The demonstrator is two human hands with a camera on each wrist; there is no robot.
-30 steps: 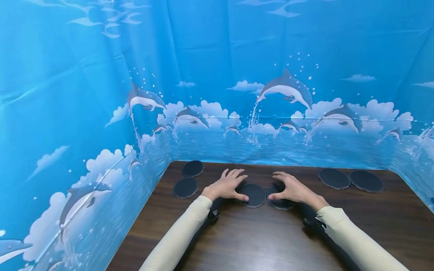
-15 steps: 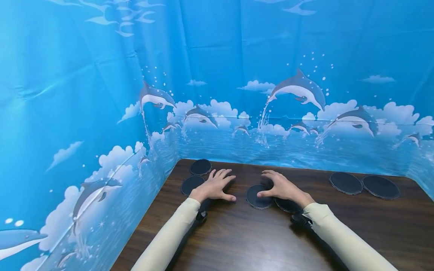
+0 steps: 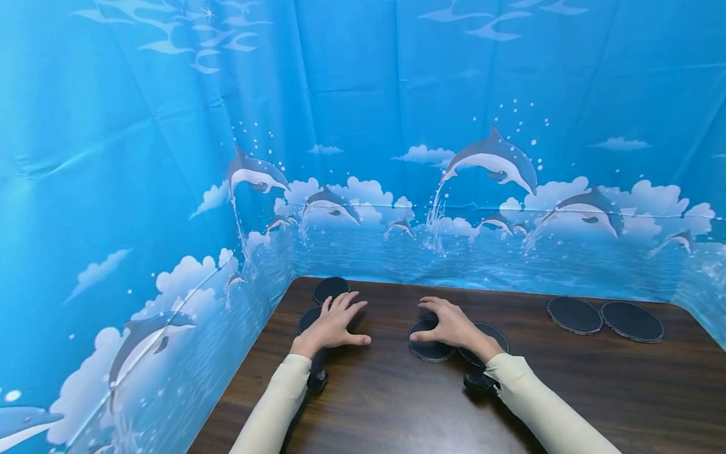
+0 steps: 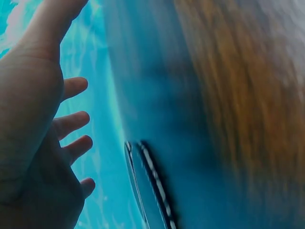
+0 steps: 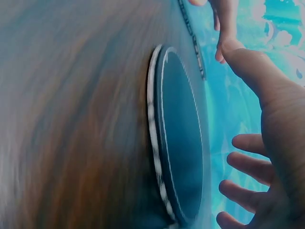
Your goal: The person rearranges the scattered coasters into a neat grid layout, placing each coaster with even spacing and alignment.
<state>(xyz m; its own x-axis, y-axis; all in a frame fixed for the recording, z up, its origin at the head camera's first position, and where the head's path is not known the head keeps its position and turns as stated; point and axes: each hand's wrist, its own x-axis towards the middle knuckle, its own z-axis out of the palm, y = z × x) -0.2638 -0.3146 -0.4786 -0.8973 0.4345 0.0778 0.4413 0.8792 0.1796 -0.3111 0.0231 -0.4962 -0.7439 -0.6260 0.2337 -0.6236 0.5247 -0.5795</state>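
Observation:
Both hands hover palm-inward over the table with fingers spread and nothing held. My left hand [image 3: 331,328] is beside the left pair of flat dark round pads, partly covering the nearer pad [image 3: 308,319] in the head view; the farther pad [image 3: 331,289] lies behind it. Over the middle pair is my right hand [image 3: 452,326], its thumb in front of the left middle pad [image 3: 432,354] and its wrist partly hiding the right middle pad [image 3: 496,335]. A pad [image 5: 183,143] with a pale stitched-looking rim fills the centre of the right wrist view.
Two more dark pads, one [image 3: 574,314] touching or nearly touching the other [image 3: 632,321], lie at the back right of the brown wooden table [image 3: 391,403]. A blue curtain [image 3: 363,126] printed with dolphins encloses the table's back and left sides.
Left hand has moved left, from the middle pads to the left pair. Right hand has also moved left, from the right middle pad to the left one. The pads stay in place.

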